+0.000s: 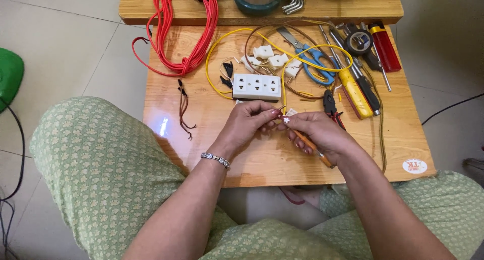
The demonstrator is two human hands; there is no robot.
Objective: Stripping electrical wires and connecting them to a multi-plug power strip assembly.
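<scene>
My left hand (245, 123) pinches the end of a yellow wire (284, 96) just in front of a white three-outlet socket block (256, 86). My right hand (317, 131) meets it fingertip to fingertip and grips an orange-handled screwdriver (316, 150) whose tip points at the wire end. A small white piece shows between the fingertips; what it is I cannot tell. The yellow wire loops back over the low wooden table (242, 154).
A red wire coil (187, 33), brown wire piece (183, 106), white connectors (263, 52), blue scissors (312, 58), pliers (331, 106), yellow screwdriver (355, 93), tape roll (358, 40) and red lighter (384, 47) lie on the table. A teal container (257, 0) stands behind.
</scene>
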